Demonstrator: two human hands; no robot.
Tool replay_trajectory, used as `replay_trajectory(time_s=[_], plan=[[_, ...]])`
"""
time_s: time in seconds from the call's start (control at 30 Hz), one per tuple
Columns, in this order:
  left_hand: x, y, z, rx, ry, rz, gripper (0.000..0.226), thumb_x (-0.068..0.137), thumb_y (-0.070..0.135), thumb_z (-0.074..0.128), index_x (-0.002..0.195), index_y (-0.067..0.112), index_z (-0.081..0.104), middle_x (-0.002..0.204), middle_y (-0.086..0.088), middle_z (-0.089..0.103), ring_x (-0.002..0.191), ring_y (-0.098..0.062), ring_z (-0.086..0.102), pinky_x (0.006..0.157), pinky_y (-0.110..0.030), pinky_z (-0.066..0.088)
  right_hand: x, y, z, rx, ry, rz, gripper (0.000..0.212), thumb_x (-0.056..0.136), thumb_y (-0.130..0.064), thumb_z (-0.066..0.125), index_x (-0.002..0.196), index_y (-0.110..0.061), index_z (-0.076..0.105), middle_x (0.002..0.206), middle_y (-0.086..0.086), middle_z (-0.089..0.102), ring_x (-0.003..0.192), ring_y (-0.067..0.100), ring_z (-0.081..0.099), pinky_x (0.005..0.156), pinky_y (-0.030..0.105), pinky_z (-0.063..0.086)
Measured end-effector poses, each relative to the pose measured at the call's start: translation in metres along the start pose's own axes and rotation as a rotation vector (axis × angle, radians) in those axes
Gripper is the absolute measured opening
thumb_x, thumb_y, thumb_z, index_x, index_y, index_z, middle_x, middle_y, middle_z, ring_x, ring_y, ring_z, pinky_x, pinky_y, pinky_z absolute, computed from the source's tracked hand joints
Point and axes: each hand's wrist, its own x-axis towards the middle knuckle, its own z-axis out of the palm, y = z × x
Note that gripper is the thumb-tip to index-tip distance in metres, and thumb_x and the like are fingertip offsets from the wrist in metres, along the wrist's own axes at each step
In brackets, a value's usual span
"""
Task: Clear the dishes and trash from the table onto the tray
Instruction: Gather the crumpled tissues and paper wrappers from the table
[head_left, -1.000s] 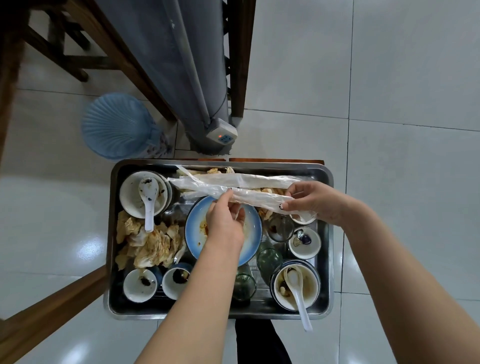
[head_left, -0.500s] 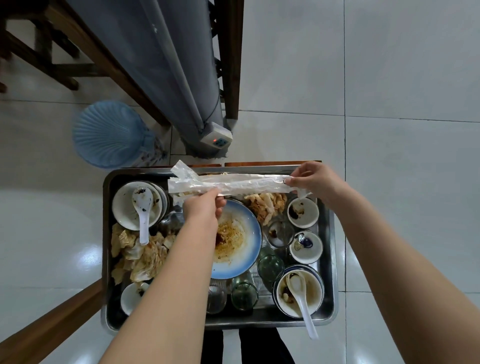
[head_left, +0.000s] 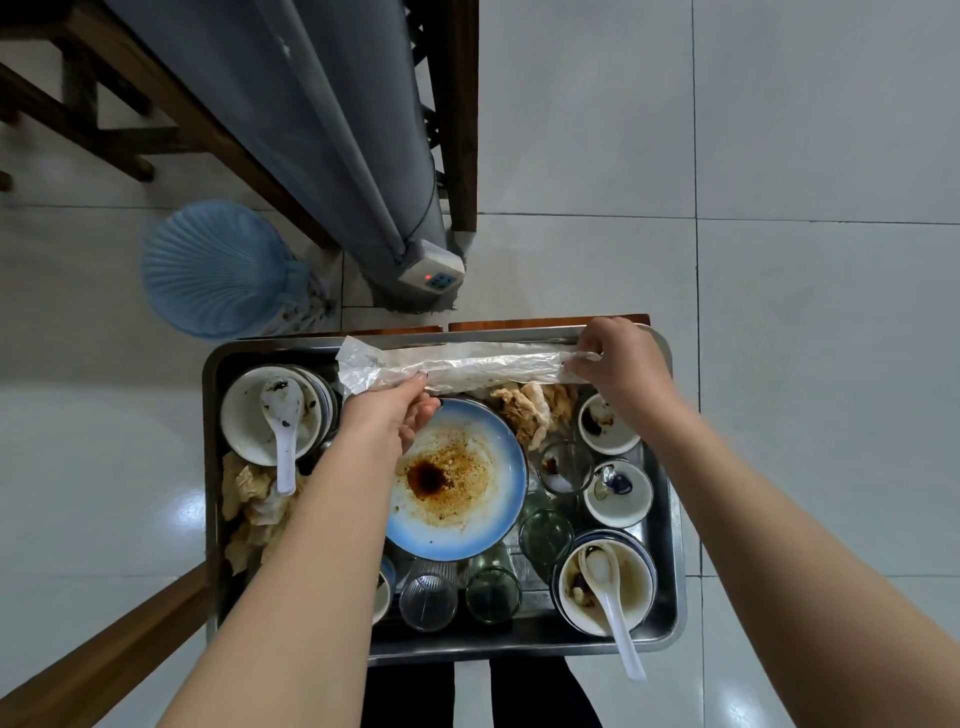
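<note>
Just above the far rim of the loaded steel tray (head_left: 210, 447), the left hand (head_left: 382, 421) and the right hand (head_left: 621, 364) each pinch one end of a rolled plastic sheet (head_left: 483, 366).

Even, soft overhead light glares off the glossy floor tiles (head_left: 104, 499), with wide-angle bending at the edges.

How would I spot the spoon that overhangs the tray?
Find the loaded steel tray, then the bowl in its near right corner. The white spoon lies in that bowl, its handle poking past the tray's rim; the other spoon, far left, stays inside.
</note>
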Motion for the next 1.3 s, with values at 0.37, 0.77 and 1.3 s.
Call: replay_trajectory(time_s=[0.37,0.77,1.3], plan=[[-0.030,-0.013,-0.010,0.151,-0.083,0.085,0.025,0.094,0.025,0.059,0.084,0.003,0.065,0.063,-0.006,0.071,0.044,-0.006,0.062,0.035,-0.010,0.039,-0.004,0.005,0.002,0.100,-0.024,0.036,0.022,0.082,-0.026,0.074,0.093,-0.011,0.063,0.087,0.000,0.060,0.079,0.017,0.052,0.062,0.026,0.038],[-0.011,0.005,-0.001,1.261,0.198,1.231,0.035,0.098,0.017,0.050,0.132,0.009,0.055,0.137,-0.006,0.052,0.132,-0.023,0.038,0.107,-0.033,0.030,-0.001,0.007,-0.011,0.023,-0.047,0.029,0.023,0.080,-0.026,0.075,0.088,-0.014,0.058,0.088,0.002,0.058,0.080,0.020,0.051,0.066,0.028,0.039],[0.031,-0.003,-0.024,1.399,0.095,1.521,0.039,0.071,-0.001,0.079,0.109,-0.001,0.068,0.097,-0.017,0.067,0.089,-0.037,0.063,0.065,-0.045,0.055,-0.012,0.007,0.010,-0.389,0.154,-0.020,0.018,0.094,-0.019,0.052,0.104,-0.010,0.065,0.105,0.008,0.065,0.098,0.030,0.056,0.086,0.037,0.035]])
